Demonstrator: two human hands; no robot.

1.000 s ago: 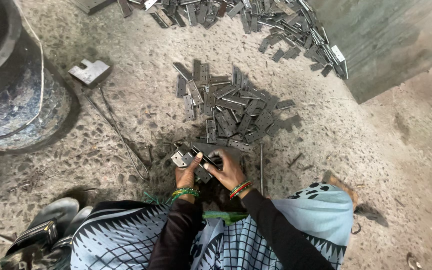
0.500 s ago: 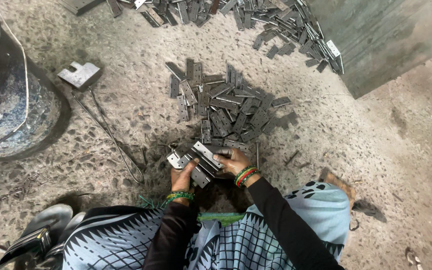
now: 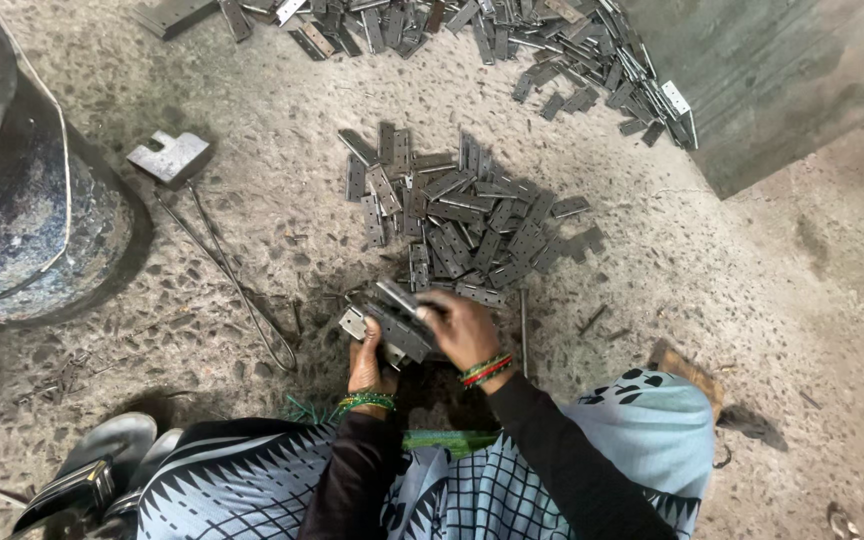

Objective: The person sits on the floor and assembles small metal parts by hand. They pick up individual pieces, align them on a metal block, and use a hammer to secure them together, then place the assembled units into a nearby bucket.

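Note:
I sit on a rough concrete floor and look down at both hands. My left hand [image 3: 367, 360] grips a grey metal hinge [image 3: 392, 322] from below. My right hand [image 3: 460, 328] closes over the same hinge from the right side. Just beyond my hands lies a pile of flat metal hinge plates [image 3: 462, 210]. Both wrists carry coloured bangles, and dark sleeves cover my forearms.
A second, larger heap of hinge plates [image 3: 512, 40] lies along the top edge. A big dark round drum [image 3: 22, 200] stands at left, with a notched metal block [image 3: 170, 157] and thin wire rods [image 3: 232, 280] beside it. A grey slab [image 3: 782, 80] is at upper right. Sandals [image 3: 82, 480] at bottom left.
The view has drifted slightly. My hands stay together on the hinge, and the right hand has slid further over the top of it.

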